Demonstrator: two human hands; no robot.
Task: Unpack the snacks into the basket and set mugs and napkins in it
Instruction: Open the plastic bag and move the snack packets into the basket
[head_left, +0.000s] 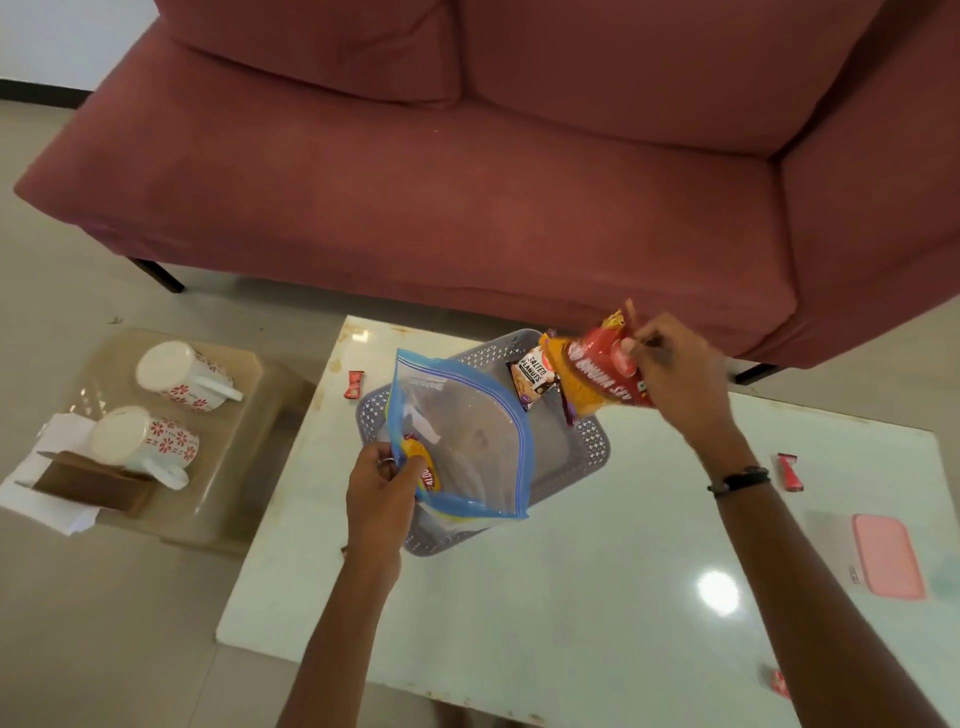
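My left hand (382, 488) grips the rim of a clear zip bag (467, 441) with blue edges, held open over the grey perforated basket (587, 449). A yellow snack packet (422, 462) shows inside the bag near my fingers. My right hand (675, 374) holds a red and orange snack packet (597, 379) above the basket's far right corner. A small salted peanuts packet (532, 376) lies in the basket. Two white mugs with red flowers (182, 374) (143, 441) lie on a low side table at the left, beside white napkins (36, 467) in a brown holder (88, 486).
The white glossy table (597, 597) carries small red candy bars (355, 383) (789, 472) (779, 683) and a pink-lidded box (885, 553) at the right. A dark red sofa (467, 182) stands behind the table. The glass side table (228, 467) sits close to the left edge.
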